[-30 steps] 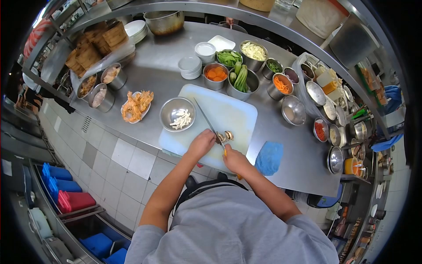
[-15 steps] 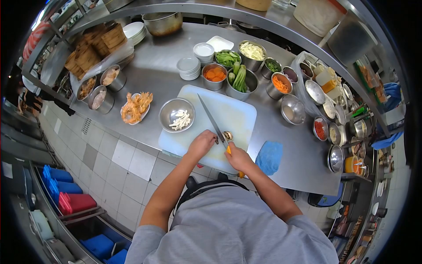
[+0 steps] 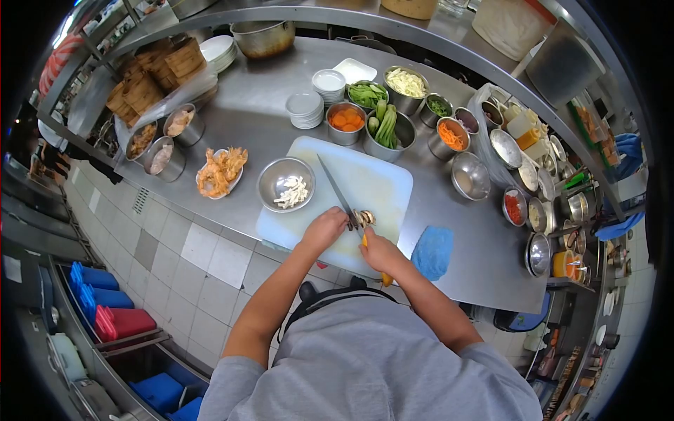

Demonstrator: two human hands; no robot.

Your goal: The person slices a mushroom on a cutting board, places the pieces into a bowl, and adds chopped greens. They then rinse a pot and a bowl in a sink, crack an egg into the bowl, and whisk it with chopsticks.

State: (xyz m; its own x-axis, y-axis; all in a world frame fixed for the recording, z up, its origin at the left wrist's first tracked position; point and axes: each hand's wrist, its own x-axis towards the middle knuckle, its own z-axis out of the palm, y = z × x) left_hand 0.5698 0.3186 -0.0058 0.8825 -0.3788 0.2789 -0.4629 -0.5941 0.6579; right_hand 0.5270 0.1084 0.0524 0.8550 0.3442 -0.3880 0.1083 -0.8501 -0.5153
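My right hand (image 3: pixel 380 252) is closed around the yellow handle of a long kitchen knife (image 3: pixel 336 186), whose blade points away from me across the white cutting board (image 3: pixel 382 182). My left hand (image 3: pixel 326 229) presses its bent fingers on a small dark brown piece, seemingly a mushroom (image 3: pixel 350 226), at the left side of the blade. Cut brown-and-cream slices (image 3: pixel 366 217) lie just right of the blade. On the board's left part stands a steel bowl (image 3: pixel 267 186) with white strips (image 3: pixel 292 191) in it.
Behind the board stand stacked small dishes (image 3: pixel 305 107) and steel pots of carrot slices (image 3: pixel 347 119), greens (image 3: pixel 384 128) and shredded carrot (image 3: pixel 453 135). Fried food on a plate (image 3: pixel 222 172) sits left. A blue cloth or bag (image 3: pixel 431 252) lies right of the board. A metal shelf (image 3: pixel 337 15) spans overhead.
More cut slices now show right of the blade. My hands and the knife stay nearly in place; the whole view has shifted slightly.
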